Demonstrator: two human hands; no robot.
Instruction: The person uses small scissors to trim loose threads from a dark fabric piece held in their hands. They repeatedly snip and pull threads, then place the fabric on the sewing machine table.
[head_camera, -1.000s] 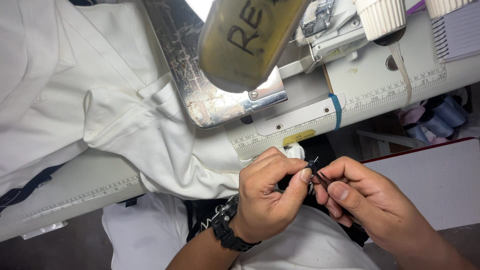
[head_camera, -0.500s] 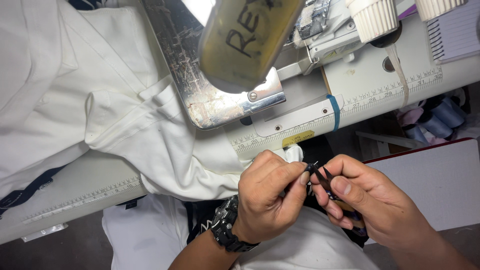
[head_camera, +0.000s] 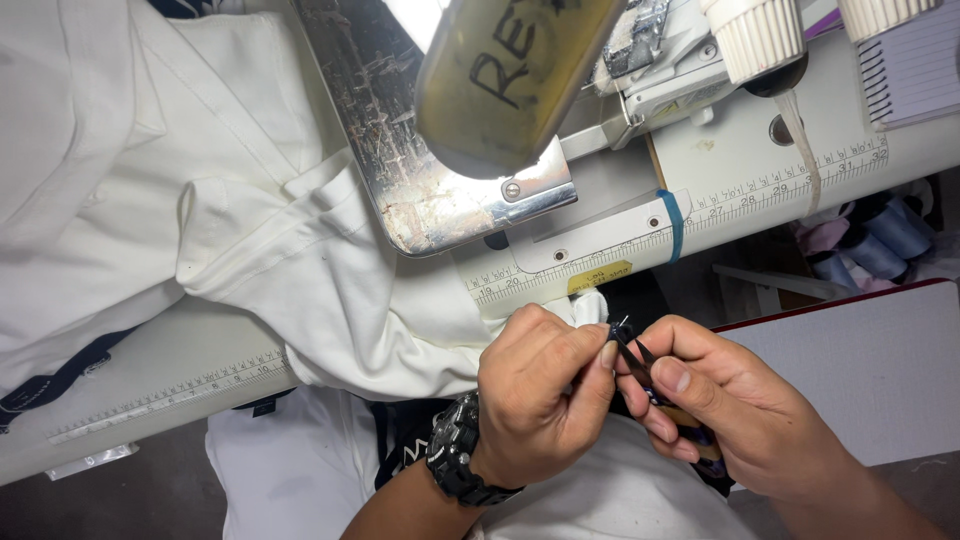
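Closest to the camera, both hands are bunched together just below the edge of the bench, over the person's lap. The left hand, with a black wristwatch on it, has its grip pinched tight, thumb and forefinger closed on something tiny and dark that I honestly can't make out. The right hand has its grip wrapped around a pair of small black thread snips, whose pointed tips poke up right between the two hands, touching the left fingertips. A bit of white cloth sits just behind the knuckles. Next up is the white garment, piled on the left side of the bench and hanging down over the front edge toward the lap, with a folded corner pointing at the machine. Beside it there's a scuffed metal plate under the big yellowish head of the sewing machine. A ruler strip runs along the bench front, with a blue band wrapped round it. Far right at the back are thread cones and a spiral notebook, and below the bench some blue spools
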